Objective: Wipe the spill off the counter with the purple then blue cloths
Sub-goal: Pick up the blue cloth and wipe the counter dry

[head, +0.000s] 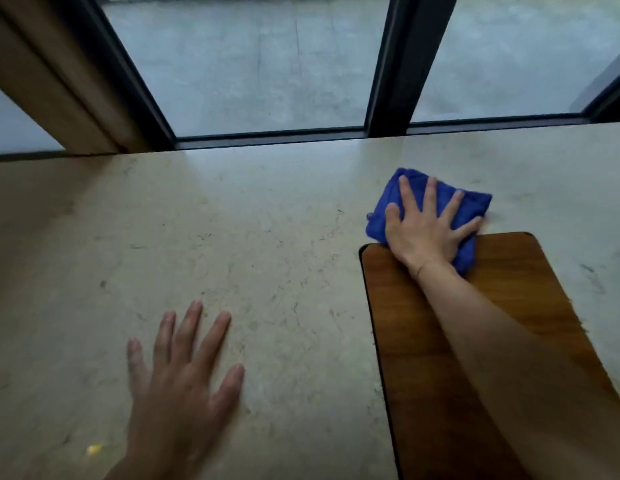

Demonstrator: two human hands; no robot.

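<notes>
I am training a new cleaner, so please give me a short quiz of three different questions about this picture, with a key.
1. True or false: the right hand presses flat on the blue cloth.
2. What does the blue cloth partly overlap? A) a wooden board B) a plate C) a sink
3. Fill in: the left hand, fingers spread, holds ______.

Key
1. True; its fingers lie straight on the cloth.
2. A; the near edge lies over the wooden board, the rest on the counter.
3. Nothing.

- The left hand [184, 379] is bare, with no ring or glove.
- The right hand [424, 233] and forearm are bare, unsleeved, with no watch.
</notes>
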